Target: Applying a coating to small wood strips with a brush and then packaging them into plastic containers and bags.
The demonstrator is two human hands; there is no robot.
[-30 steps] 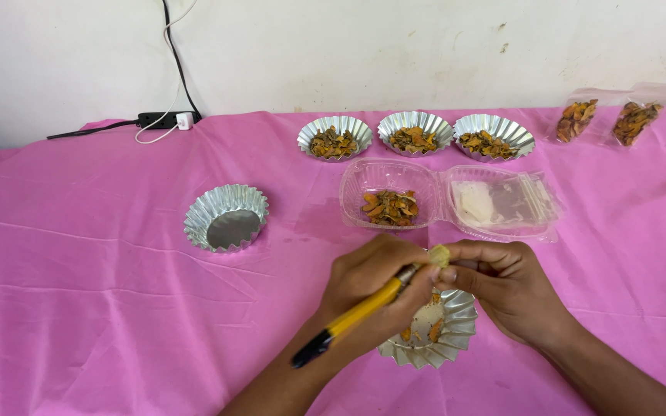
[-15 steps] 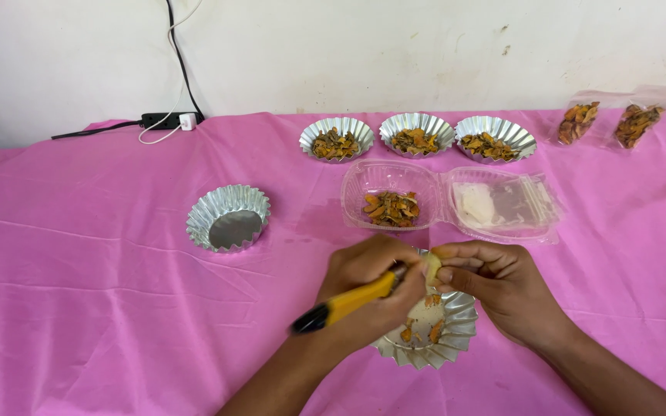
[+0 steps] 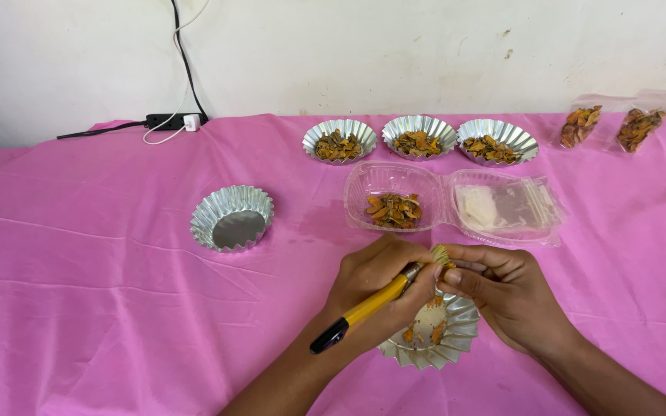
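Progress check, judged from how things lie: three fluted foil cups [image 3: 419, 137] at the far edge of the desk [image 3: 79, 308] are already filled w/ orange-brown dried chips, so those look done. A fourth foil cup [image 3: 429, 339] sits near, right under the hands, w/ only a couple of orange bits in it, prob the one in hand. A fifth cup [image 3: 232, 219] on the left is seen bare, shiny bottom showing, so that one's left to do. Stock isn't used up either: a small heap of chips is left in the clear clamshell box [image 3: 393, 197], w/ something pale and flat in its open lid on the right.

Left hand [image 3: 375, 283]: fingers clamped on a yellow-handled tool [image 3: 368, 306] w/ a black end, its tip is hidden between the hands so the kind can't be told. Right hand [image 3: 502, 293]: fingertips pinched together on a small pale yellowish piece [image 3: 441, 255], held just above the near cup.

Materials: thin crinkly foil, glossy clear plastic, chips rough and curled, pink cloth wrinkled. Two clear bags [image 3: 609, 125] of chips are seen far right, and a black power strip [image 3: 171, 121] far left.
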